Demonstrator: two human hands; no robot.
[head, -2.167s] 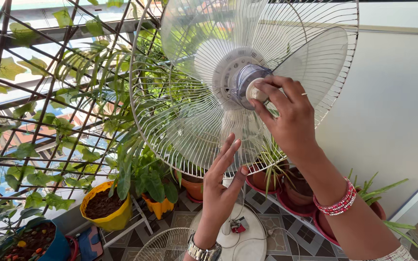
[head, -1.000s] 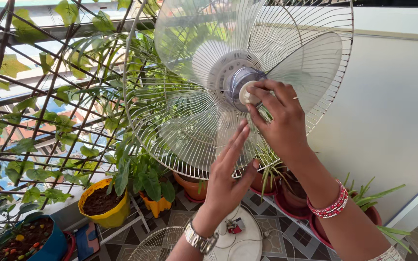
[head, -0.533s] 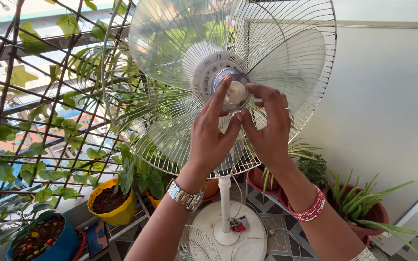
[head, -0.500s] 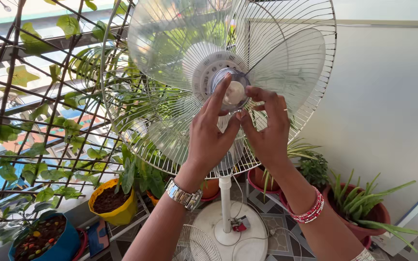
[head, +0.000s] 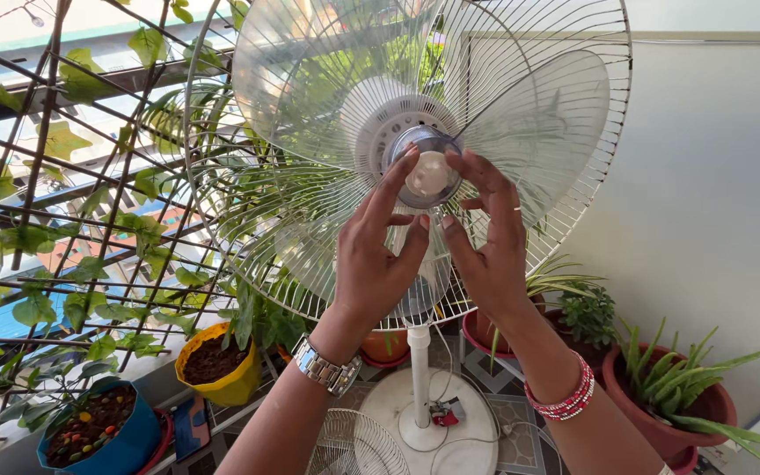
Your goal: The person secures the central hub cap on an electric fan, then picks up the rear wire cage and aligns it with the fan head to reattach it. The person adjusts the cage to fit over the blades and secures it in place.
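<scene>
A pedestal fan stands in front of me with its rear wire guard and clear blades exposed. The front guard lies on the floor by the white round base. My left hand and my right hand are raised to the blade hub, fingertips touching the pale round cap from both sides. A metal watch sits on my left wrist and red-and-white bangles on my right.
A metal window grille with climbing leaves fills the left. Potted plants ring the fan: a yellow pot, a blue pot, terracotta pots at right. A pale wall is behind.
My left hand rose from below the fan to the hub and joined the right hand on the cap. The view moved closer to the fan.
</scene>
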